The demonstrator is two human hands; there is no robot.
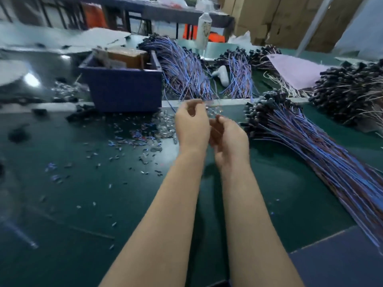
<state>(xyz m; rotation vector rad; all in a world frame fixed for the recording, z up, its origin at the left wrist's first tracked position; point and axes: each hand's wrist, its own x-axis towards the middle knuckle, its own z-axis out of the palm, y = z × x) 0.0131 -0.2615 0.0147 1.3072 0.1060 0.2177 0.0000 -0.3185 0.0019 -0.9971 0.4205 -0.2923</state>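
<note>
Both my hands are raised over the green table (83, 204), close together near its middle. My left hand (192, 125) has its fingers curled, the tips drawn together near a pale blurred streak. My right hand (230, 141) sits just below and to the right, fingers curled towards the left palm. Motion blur hides whether either hand holds anything. A fanned bundle of blue and purple wires with black ends (310, 146) lies to the right of my hands. Small clear and blue loose parts (145, 137) are scattered on the table to the left.
A dark blue bin (124, 90) stands behind the scattered parts. More wire bundles (184, 65) lie behind it and at the far right (348, 90). A white bottle (204, 27), a white handheld device (222, 76) and a pink sheet (296, 69) are at the back.
</note>
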